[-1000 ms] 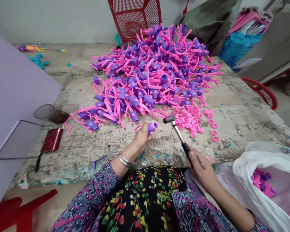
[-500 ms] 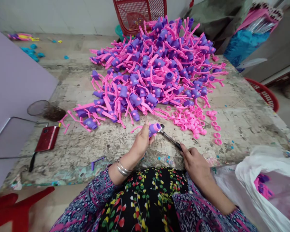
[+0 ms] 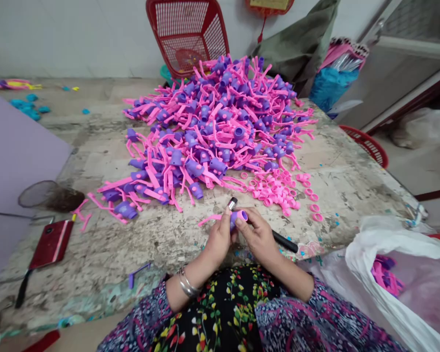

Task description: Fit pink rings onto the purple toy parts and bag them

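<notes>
A person's left hand [image 3: 218, 239] is gripping a purple plastic piece [image 3: 234, 221], its pink arm poking out left of those fingers, while the right hand [image 3: 260, 239] is holding the piece's pink-ringed end, thumb against it. A hammer [image 3: 285, 241] is showing behind the fingers, its black handle emerging to their right. Loose pink rings [image 3: 273, 188] are lying beyond the fingertips, and a heap of purple-and-pink pieces [image 3: 212, 132] is sprawling farther out
</notes>
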A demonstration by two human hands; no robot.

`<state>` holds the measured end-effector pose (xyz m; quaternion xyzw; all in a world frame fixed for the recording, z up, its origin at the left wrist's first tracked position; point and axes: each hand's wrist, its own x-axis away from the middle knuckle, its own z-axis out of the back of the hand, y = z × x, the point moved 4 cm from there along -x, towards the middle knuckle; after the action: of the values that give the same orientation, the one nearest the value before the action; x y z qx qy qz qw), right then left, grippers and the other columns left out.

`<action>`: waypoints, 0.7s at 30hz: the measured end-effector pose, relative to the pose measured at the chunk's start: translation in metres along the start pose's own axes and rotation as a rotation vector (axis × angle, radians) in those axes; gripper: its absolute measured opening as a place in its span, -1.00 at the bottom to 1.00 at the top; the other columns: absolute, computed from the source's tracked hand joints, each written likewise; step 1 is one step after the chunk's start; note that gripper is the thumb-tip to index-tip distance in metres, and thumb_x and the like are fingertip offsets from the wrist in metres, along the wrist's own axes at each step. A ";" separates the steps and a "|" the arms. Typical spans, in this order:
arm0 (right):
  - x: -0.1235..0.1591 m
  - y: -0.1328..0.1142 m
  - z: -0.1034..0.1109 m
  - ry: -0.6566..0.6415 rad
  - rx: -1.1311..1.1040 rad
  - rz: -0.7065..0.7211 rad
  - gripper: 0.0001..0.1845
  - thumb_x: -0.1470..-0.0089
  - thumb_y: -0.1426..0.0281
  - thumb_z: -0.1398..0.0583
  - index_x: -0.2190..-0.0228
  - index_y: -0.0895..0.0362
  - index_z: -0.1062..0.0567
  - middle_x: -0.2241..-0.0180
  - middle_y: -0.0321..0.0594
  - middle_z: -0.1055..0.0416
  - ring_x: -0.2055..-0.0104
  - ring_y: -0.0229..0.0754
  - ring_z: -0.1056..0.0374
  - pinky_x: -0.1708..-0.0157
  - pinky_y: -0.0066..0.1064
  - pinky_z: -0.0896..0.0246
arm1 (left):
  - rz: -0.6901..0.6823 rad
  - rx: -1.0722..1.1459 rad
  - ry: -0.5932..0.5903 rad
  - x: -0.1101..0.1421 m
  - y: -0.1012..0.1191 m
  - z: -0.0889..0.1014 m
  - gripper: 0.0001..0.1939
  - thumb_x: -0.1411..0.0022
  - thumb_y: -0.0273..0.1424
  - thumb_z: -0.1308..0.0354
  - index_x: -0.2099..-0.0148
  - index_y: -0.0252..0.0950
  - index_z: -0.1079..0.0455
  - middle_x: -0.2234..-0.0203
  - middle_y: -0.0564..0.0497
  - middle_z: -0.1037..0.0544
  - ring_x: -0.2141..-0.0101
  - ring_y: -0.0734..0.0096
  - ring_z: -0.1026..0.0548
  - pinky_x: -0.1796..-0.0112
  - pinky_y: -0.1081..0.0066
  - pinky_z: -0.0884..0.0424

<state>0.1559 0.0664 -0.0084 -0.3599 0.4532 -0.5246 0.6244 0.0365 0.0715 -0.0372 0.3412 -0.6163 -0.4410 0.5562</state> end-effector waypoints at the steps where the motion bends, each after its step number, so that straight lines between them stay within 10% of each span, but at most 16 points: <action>1: 0.000 0.000 -0.002 0.012 -0.027 -0.018 -0.71 -0.25 0.18 -0.15 0.16 0.08 -0.56 0.26 -0.17 -0.44 0.18 -0.11 -0.41 0.13 -0.29 -0.32 | 0.005 -0.007 -0.002 0.000 -0.001 -0.001 -0.29 -0.32 0.16 0.31 0.61 -0.23 -0.21 0.73 0.08 -0.26 0.62 0.43 -0.25 0.49 0.41 -0.18; 15: 0.014 0.009 0.029 0.224 -0.162 -0.181 -0.64 -0.19 0.06 -0.16 0.23 0.10 -0.52 0.26 -0.18 -0.50 0.21 -0.12 -0.41 0.17 -0.31 -0.37 | -0.397 -0.676 -0.233 0.016 0.014 -0.007 -0.40 -0.40 -0.01 0.22 0.01 -0.33 -0.48 0.11 -0.24 -0.61 0.05 0.02 -0.52 -0.02 0.11 -0.35; 21: 0.051 0.024 0.165 0.573 0.030 -0.193 -0.45 -0.20 -0.06 -0.02 0.06 0.10 -0.43 0.18 -0.12 -0.48 0.28 -0.10 -0.48 0.29 -0.23 -0.41 | -0.364 -0.641 -0.179 0.024 -0.002 0.031 -0.51 -0.34 -0.04 0.06 -0.04 -0.21 -0.51 0.00 -0.09 -0.60 -0.03 0.13 -0.52 -0.09 0.19 -0.37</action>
<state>0.3216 0.0167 0.0141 -0.2296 0.5669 -0.6683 0.4235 0.0020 0.0537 -0.0298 0.2138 -0.4223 -0.7311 0.4914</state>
